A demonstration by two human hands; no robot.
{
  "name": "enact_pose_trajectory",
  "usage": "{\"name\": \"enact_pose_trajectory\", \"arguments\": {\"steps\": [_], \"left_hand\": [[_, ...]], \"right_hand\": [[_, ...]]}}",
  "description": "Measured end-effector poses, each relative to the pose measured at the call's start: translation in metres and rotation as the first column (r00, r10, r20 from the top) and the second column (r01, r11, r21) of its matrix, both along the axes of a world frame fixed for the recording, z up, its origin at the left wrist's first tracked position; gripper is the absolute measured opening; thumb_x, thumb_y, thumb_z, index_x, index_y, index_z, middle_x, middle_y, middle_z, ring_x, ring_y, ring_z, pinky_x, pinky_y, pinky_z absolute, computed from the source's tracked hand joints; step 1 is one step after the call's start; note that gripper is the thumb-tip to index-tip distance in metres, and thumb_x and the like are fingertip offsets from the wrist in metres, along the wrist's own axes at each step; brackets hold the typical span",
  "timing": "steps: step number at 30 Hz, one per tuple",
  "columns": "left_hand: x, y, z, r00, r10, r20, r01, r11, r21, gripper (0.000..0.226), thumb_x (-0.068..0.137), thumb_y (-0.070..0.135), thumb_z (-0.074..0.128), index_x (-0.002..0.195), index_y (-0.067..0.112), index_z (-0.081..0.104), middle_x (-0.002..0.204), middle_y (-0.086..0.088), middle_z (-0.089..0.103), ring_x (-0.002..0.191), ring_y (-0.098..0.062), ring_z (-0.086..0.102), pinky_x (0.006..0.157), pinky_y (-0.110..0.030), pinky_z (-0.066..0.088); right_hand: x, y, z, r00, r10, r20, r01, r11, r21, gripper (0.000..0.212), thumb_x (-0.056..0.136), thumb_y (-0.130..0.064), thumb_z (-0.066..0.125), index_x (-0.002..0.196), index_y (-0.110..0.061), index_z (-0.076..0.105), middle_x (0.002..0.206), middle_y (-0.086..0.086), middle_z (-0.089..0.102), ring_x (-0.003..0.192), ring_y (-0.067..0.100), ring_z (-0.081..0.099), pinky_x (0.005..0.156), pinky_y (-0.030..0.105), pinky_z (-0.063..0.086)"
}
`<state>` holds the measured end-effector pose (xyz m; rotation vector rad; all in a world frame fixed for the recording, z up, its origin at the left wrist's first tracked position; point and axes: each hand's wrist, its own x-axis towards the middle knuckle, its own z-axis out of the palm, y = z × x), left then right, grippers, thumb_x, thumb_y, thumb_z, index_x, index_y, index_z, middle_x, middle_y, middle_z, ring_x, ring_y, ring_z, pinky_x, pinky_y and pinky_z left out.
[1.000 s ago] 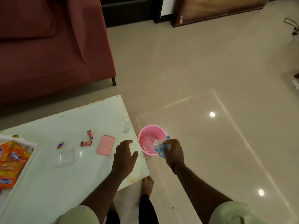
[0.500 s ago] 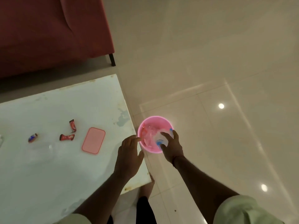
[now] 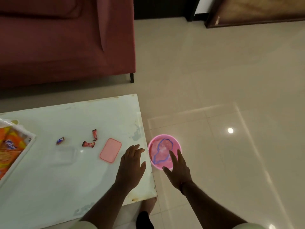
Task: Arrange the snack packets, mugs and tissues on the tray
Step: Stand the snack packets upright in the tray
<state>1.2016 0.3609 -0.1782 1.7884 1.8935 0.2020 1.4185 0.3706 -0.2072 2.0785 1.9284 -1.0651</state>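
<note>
My right hand (image 3: 177,169) hovers spread and empty over the round pink plastic bin (image 3: 165,151) beside the table's right edge; left hand (image 3: 132,164) rests open, holding nothing, at that edge; I'd swing back toward the white tray (image 3: 24,146) at the left edge.

Home living room: maroon sofa (image 3: 66,38) upper left, low white desk (image 3: 74,162) lower left, glossy beige tiled floor (image 3: 214,80) right, pink bin (image 3: 165,151) on floor beside desk, wooden furniture base (image 3: 255,12) upper right.

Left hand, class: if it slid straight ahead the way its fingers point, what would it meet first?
Probably nothing on the table: the left hand points up past the pink lid toward the table's far right edge, though depth is uncertain.
</note>
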Motion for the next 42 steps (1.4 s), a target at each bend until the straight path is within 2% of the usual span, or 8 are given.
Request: {"name": "enact_pose_trajectory", "arguments": {"steps": [5, 9, 12, 16, 22, 28, 39, 42], "left_hand": [[-0.038, -0.002, 0.037, 0.996, 0.014, -0.092, -0.009, 0.998, 0.055, 0.056, 0.092, 0.046, 0.056, 0.14, 0.018, 0.049, 0.156, -0.005, 0.035, 0.146, -0.026, 0.029, 0.114, -0.04, 0.028], [-0.083, -0.014, 0.067, 0.987, 0.033, -0.16, -0.032, 0.999, 0.011, 0.069, 0.096, 0.059, 0.023, 0.154, 0.02, 0.023, 0.163, -0.003, 0.006, 0.151, -0.023, 0.003, 0.122, -0.042, 0.015], [-0.12, -0.026, 0.09, 0.98, 0.072, -0.186, -0.066, 0.997, 0.038, 0.082, 0.091, 0.065, 0.001, 0.155, 0.015, 0.014, 0.163, -0.007, 0.0, 0.15, -0.026, -0.001, 0.121, -0.042, 0.01], [-0.171, -0.046, 0.116, 0.96, 0.118, -0.255, -0.119, 0.993, 0.012, 0.083, 0.09, 0.066, 0.002, 0.155, 0.014, 0.003, 0.162, -0.008, -0.006, 0.15, -0.027, -0.005, 0.121, -0.043, 0.007], [-0.247, -0.093, 0.151, 0.948, 0.17, -0.269, -0.174, 0.985, 0.007, 0.084, 0.091, 0.067, 0.009, 0.155, 0.012, 0.01, 0.163, -0.009, -0.001, 0.15, -0.027, -0.004, 0.119, -0.043, 0.007], [-0.317, -0.148, 0.184, 0.939, 0.215, -0.269, -0.219, 0.976, 0.016, 0.085, 0.09, 0.067, 0.006, 0.155, 0.012, 0.01, 0.163, -0.01, 0.003, 0.15, -0.028, 0.001, 0.121, -0.044, 0.012], [-0.431, -0.239, 0.216, 0.905, 0.379, -0.193, -0.376, 0.925, 0.053, 0.094, 0.086, 0.073, 0.002, 0.154, 0.009, 0.015, 0.162, -0.014, 0.016, 0.149, -0.03, 0.015, 0.118, -0.046, 0.02], [-0.454, -0.253, 0.217, 0.881, 0.43, -0.198, -0.429, 0.902, 0.048, 0.085, 0.092, 0.067, 0.018, 0.155, 0.01, 0.011, 0.163, -0.012, 0.011, 0.151, -0.028, 0.01, 0.12, -0.043, 0.016]], "right_hand": [[-0.03, 0.003, 0.037, 0.982, 0.161, 0.104, -0.169, 0.982, 0.081, 0.087, 0.091, -0.059, 0.046, 0.157, -0.028, -0.001, 0.166, 0.001, -0.001, 0.152, 0.024, 0.01, 0.118, 0.047, 0.027], [-0.061, 0.004, 0.068, 0.965, 0.235, 0.12, -0.25, 0.959, 0.13, 0.086, 0.092, -0.063, 0.038, 0.156, -0.029, -0.009, 0.164, -0.003, -0.013, 0.153, 0.023, -0.003, 0.123, 0.049, 0.01], [-0.09, 0.006, 0.095, 0.954, 0.27, 0.129, -0.292, 0.936, 0.197, 0.086, 0.092, -0.066, 0.033, 0.154, -0.03, -0.014, 0.161, -0.004, -0.022, 0.15, 0.02, -0.016, 0.121, 0.049, -0.002], [-0.135, 0.002, 0.128, 0.942, 0.305, 0.141, -0.332, 0.91, 0.248, 0.086, 0.092, -0.067, 0.03, 0.149, -0.032, -0.025, 0.162, -0.004, -0.021, 0.151, 0.021, -0.016, 0.121, 0.051, 0.003], [-0.213, -0.017, 0.176, 0.926, 0.353, 0.133, -0.377, 0.872, 0.312, 0.089, 0.092, -0.062, 0.035, 0.148, -0.032, -0.027, 0.163, -0.004, -0.021, 0.151, 0.018, -0.019, 0.122, 0.049, 0.0], [-0.291, -0.05, 0.21, 0.927, 0.351, 0.129, -0.374, 0.855, 0.358, 0.086, 0.09, -0.063, 0.036, 0.155, -0.031, -0.011, 0.164, -0.004, -0.016, 0.151, 0.018, -0.016, 0.122, 0.049, 0.002], [-0.414, -0.112, 0.238, 0.894, 0.432, 0.117, -0.441, 0.808, 0.389, 0.083, 0.094, -0.062, 0.036, 0.156, -0.028, -0.008, 0.166, 0.0, -0.012, 0.152, 0.022, -0.011, 0.123, 0.05, 0.005], [-0.441, -0.116, 0.238, 0.869, 0.481, 0.115, -0.485, 0.785, 0.386, 0.083, 0.094, -0.062, 0.036, 0.156, -0.027, -0.006, 0.166, 0.001, -0.01, 0.152, 0.022, -0.011, 0.123, 0.051, 0.005]]}}
